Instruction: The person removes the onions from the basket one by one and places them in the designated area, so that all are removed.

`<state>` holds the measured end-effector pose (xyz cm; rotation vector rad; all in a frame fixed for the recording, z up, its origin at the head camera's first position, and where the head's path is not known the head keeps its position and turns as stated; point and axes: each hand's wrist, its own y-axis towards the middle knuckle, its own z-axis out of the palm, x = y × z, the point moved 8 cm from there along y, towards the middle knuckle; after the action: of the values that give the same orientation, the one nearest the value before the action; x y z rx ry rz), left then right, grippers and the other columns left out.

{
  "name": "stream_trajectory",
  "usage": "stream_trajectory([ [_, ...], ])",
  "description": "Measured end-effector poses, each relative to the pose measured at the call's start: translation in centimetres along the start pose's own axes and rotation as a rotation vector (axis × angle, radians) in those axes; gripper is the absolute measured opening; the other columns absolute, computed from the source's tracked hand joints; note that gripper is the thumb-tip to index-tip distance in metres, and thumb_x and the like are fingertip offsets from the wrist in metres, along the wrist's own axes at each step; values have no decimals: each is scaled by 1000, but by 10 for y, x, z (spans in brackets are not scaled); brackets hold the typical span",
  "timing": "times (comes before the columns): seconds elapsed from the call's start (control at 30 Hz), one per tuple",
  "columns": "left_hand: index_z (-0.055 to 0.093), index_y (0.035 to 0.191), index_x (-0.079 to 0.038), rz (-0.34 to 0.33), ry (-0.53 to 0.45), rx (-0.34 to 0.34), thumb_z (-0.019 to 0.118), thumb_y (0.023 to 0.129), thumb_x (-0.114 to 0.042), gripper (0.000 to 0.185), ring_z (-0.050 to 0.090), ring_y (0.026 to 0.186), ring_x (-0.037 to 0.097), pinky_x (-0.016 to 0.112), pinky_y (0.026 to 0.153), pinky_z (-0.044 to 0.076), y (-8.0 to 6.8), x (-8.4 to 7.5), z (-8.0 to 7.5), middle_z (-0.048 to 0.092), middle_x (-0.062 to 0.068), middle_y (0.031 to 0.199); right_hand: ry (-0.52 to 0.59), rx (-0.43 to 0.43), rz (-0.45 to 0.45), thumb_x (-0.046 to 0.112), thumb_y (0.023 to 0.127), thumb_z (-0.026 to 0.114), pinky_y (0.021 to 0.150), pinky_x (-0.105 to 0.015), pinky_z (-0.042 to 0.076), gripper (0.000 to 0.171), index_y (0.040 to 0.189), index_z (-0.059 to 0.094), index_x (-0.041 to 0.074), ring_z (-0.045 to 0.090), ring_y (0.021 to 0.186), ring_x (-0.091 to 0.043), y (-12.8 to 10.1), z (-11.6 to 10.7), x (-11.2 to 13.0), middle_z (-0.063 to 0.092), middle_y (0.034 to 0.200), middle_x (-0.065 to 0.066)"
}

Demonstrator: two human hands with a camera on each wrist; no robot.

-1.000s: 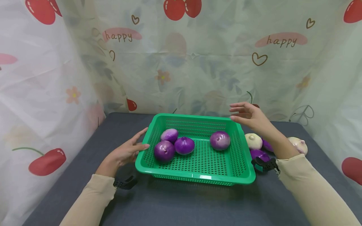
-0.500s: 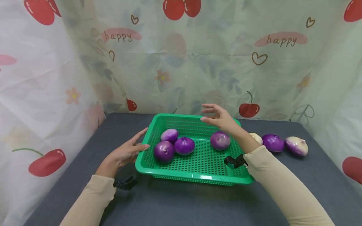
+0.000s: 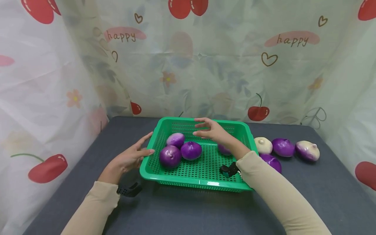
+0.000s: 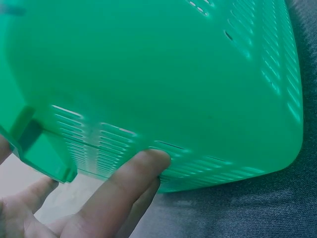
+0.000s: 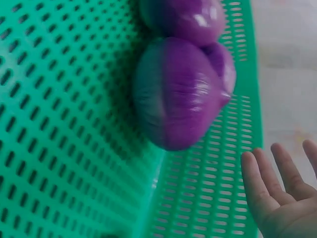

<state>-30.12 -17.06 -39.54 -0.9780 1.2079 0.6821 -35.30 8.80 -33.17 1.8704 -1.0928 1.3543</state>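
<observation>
A green plastic basket with slotted walls stands on the table. My left hand holds its left rim, thumb on top and fingers against the outer wall. Inside on the left lie three glossy purple onions, a light one, a dark one and a pointed one, the last also in the right wrist view. My right hand hovers over the basket's back part, fingers apart and holding nothing. Under its forearm another purple onion is partly hidden.
Right of the basket lie several more onions: a cream one, a purple one, a white-and-purple one, and a purple one partly behind the sleeve. A printed curtain hangs behind the dark table.
My right hand has moved left from above the basket's back right corner, then lower over the basket. The left hand and the basket stay put.
</observation>
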Motion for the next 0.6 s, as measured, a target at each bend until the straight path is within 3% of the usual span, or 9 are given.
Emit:
stream_trajectory([
  [0.3,1,155,-41,-9,-17,4,59,98,-18,84,68,99,24,50,82,56,0,1,0,35,28,147,-111,45,61,20,92,67,105,-50,42,67,150,34,11,41,135,-37,4,4,-23,39,148,-21],
  [0.6,1,155,-41,-4,-19,7,59,98,-18,85,69,98,25,50,81,56,0,1,0,35,28,147,-191,143,146,24,89,71,106,-52,39,74,152,32,15,34,139,-38,3,16,-39,32,153,-20],
])
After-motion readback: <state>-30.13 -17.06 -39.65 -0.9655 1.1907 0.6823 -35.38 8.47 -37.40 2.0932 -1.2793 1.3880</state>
